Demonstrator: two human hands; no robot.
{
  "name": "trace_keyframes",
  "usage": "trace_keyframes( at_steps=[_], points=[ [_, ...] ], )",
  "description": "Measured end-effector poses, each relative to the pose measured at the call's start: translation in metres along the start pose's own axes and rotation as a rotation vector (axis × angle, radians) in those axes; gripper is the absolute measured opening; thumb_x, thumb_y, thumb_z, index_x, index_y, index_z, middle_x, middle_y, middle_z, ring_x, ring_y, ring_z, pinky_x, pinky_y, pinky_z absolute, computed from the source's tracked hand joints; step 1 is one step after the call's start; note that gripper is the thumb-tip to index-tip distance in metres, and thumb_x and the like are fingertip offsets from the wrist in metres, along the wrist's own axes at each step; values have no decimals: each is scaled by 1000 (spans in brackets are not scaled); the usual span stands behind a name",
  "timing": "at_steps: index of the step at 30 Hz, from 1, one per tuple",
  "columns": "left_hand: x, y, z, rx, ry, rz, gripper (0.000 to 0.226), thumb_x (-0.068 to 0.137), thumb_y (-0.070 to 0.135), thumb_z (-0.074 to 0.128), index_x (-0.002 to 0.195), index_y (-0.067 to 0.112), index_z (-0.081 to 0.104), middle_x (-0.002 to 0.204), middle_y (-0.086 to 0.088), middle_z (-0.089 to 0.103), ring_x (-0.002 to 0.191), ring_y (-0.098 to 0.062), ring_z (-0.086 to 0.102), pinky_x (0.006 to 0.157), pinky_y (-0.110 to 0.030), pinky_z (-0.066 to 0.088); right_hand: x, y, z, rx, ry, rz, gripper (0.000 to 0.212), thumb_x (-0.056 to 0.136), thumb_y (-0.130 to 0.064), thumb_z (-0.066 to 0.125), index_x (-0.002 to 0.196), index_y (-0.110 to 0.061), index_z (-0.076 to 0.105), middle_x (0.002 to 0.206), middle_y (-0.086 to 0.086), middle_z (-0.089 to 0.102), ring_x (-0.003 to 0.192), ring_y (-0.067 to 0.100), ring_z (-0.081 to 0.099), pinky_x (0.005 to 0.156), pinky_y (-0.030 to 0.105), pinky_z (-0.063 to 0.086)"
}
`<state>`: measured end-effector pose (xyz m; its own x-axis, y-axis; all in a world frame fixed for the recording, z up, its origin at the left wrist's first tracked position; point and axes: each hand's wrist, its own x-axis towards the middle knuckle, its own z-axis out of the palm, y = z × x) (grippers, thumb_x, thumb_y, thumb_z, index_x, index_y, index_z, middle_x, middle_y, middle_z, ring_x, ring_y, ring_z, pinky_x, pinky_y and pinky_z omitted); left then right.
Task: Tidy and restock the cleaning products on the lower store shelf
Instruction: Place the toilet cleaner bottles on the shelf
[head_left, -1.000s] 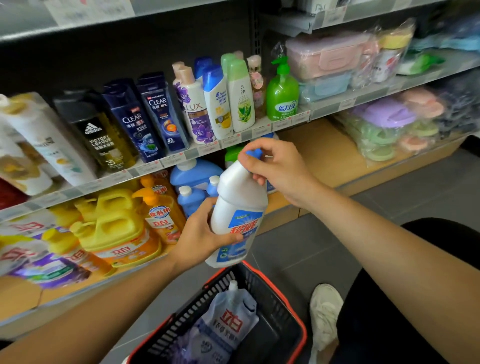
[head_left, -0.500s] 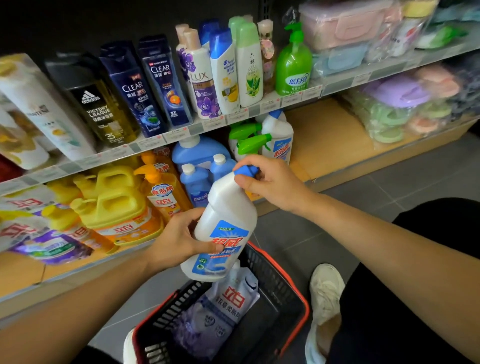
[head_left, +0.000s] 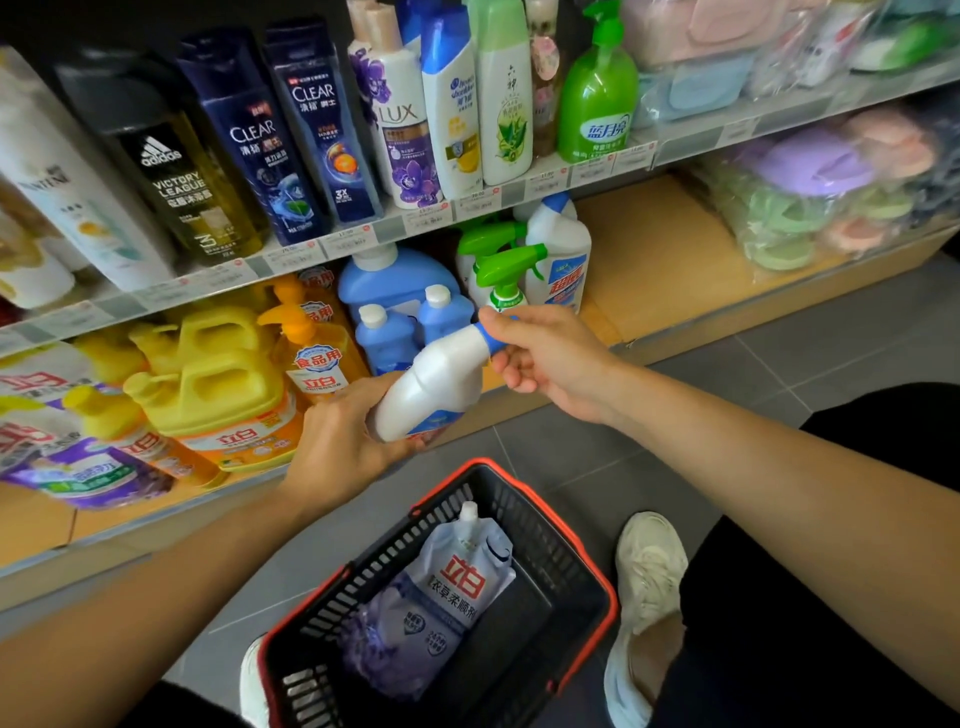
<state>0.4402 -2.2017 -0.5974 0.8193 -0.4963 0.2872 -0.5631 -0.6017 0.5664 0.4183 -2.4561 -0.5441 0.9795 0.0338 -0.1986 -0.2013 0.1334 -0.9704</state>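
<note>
I hold a white cleaner bottle (head_left: 436, 384) with a blue cap, tilted with its neck toward the lower shelf. My left hand (head_left: 343, 441) grips its base and my right hand (head_left: 550, 358) pinches the blue cap. Just behind it on the lower shelf (head_left: 660, 260) stand a matching white bottle (head_left: 558, 260), two green trigger sprays (head_left: 501, 270), blue detergent bottles (head_left: 395, 306) and yellow jugs (head_left: 218, 384). A black basket with a red rim (head_left: 597, 571) sits on the floor below, holding a softener refill pouch (head_left: 447, 587).
The upper shelf (head_left: 363, 239) carries shampoo and soap bottles, its edge overhanging the lower one. Bagged plastic goods (head_left: 821, 197) fill the right side. Bare wooden shelf board lies right of the white bottle. My white shoe (head_left: 644, 587) stands by the basket on the grey floor.
The bottle has tipped from near upright to lying slanted and has moved closer to the lower shelf. Both hands kept their hold. The view dropped toward the shelf.
</note>
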Motion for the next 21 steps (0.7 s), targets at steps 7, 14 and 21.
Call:
trace_keyframes(
  at_steps=[7,14,21],
  points=[
    [12,10,-6,-423,-205,-143,59,68,24,94,121,18,70,109,7,77,98,-12,75,79,-30,62,1,-9,-1,-178,-30,-331,9,101,-20,56,106,-24,63,64,-5,59,55,8,50,50,17,42],
    [18,15,-11,-777,-454,-251,47,73,3,88,115,20,74,113,-9,77,100,-31,76,75,-40,64,-5,-25,-12,-456,-71,-557,24,93,-4,65,115,-14,66,115,12,59,103,20,62,83,35,58],
    [16,15,-10,-882,-553,-317,47,76,1,84,120,11,71,119,-18,73,106,-40,72,81,-48,62,-11,-32,-17,-469,-52,-530,39,83,3,74,114,-20,69,113,0,68,104,15,68,89,34,58]
  ],
)
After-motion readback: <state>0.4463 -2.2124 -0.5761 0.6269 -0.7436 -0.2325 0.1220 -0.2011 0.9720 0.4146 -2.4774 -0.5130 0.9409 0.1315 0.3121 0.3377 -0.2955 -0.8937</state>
